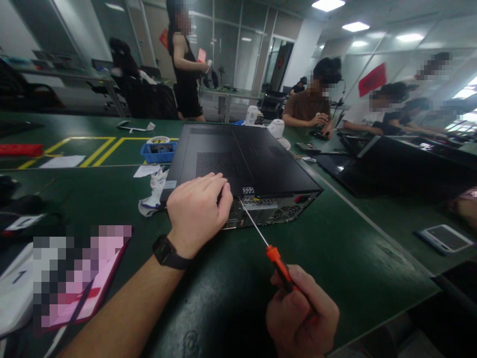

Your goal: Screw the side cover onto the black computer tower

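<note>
A black desktop computer case point(223, 144) lies flat on the green table, with its rear panel and round fan grille point(286, 213) facing me. My left hand point(199, 206), a dark watch on its wrist, rests on the near edge of the case with the thumb apart; its fingertips are partly hidden. In my right hand point(303, 313) is a screwdriver point(278, 263) with an orange and black handle, the fingers wrapped round it. Its long shaft points up and left, and the tip meets the top of the rear panel, just right of my left hand.
Left of the case are a blue bin point(158, 153) and a crumpled white glove point(153, 194). A pink folder point(89, 283) lies at the near left. At right are a large black panel point(335, 171) and a phone-like device point(447, 238). Several people sit or stand beyond.
</note>
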Available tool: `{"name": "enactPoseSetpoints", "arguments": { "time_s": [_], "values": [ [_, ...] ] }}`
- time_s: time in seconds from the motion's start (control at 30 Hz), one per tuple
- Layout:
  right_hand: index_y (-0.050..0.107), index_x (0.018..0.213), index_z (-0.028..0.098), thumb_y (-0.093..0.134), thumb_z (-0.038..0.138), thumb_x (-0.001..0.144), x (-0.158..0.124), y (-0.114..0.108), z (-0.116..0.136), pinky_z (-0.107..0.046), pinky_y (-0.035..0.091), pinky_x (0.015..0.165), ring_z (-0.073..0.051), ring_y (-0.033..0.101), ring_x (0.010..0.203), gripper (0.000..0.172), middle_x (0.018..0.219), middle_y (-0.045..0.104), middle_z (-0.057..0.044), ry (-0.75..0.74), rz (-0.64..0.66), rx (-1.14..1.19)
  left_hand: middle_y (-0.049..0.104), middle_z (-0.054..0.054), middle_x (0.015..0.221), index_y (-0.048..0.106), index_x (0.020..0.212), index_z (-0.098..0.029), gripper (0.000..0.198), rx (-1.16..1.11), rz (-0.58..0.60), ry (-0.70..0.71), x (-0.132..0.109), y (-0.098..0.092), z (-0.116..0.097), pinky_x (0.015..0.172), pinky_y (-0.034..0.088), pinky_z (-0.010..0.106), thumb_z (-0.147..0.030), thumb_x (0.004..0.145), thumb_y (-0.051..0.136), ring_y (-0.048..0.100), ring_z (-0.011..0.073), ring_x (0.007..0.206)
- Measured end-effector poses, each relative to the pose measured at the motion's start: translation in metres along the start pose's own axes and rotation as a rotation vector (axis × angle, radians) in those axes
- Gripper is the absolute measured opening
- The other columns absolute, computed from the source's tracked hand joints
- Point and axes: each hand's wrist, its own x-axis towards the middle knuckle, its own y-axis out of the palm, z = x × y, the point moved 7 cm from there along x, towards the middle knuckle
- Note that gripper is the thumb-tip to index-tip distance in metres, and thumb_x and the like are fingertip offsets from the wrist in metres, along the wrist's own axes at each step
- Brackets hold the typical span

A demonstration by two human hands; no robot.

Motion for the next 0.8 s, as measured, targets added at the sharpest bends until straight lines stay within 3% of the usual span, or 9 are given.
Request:
{"name": "enactPoseSetpoints", "arguments": {
  "time_s": [0.2, 0.33, 0.6, 0.8],
  "values": [
    [0.059, 0.134, 0.017, 0.053, 0.032, 0.105, 0.004, 0.005, 0.0, -0.039, 0.065, 0.067, -0.021, 0.073, 0.085, 0.032, 0.105, 0.069, -0.01, 0.05, 0.05, 0.099, 0.083, 0.007, 0.115, 0.079, 0.102, -0.018, 0.026, 0.009, -0.01, 0.007, -0.001, 0.001, 0.0, 0.088, 0.061, 0.044, -0.027, 0.1, 0.055, 0.079, 0.0296, 0.105],
    [0.06, 0.13, 0.017, 0.055, 0.027, 0.103, 0.014, 0.008, 0.006, -0.042, 0.065, 0.068, -0.022, 0.072, 0.086, 0.029, 0.099, 0.067, -0.008, 0.026, 0.037, 0.146, 0.083, 0.006, 0.115, 0.079, 0.101, -0.019, 0.025, 0.01, -0.012, 0.005, -0.001, 0.001, 0.001, 0.089, 0.061, 0.044, -0.027, 0.1, 0.055, 0.079, 0.0297, 0.105],
    [0.06, 0.131, 0.018, 0.057, 0.026, 0.104, 0.005, 0.002, 0.002, -0.032, 0.062, 0.059, -0.015, 0.068, 0.072, 0.028, 0.1, 0.069, -0.006, 0.027, 0.015, 0.0, 0.083, 0.006, 0.114, 0.079, 0.1, -0.018, 0.025, 0.011, -0.019, 0.015, 0.0, 0.0, 0.0, 0.087, 0.061, 0.044, -0.026, 0.1, 0.055, 0.08, 0.0298, 0.104],
    [0.057, 0.135, 0.018, 0.053, 0.032, 0.106, 0.017, 0.011, 0.007, -0.034, 0.06, 0.059, -0.017, 0.067, 0.073, 0.033, 0.092, 0.064, -0.004, 0.036, 0.033, 0.165, 0.083, 0.006, 0.115, 0.079, 0.101, -0.019, 0.025, 0.009, -0.013, 0.004, -0.001, 0.001, 0.001, 0.088, 0.06, 0.043, -0.027, 0.1, 0.055, 0.079, 0.0298, 0.105]
  ]
}}
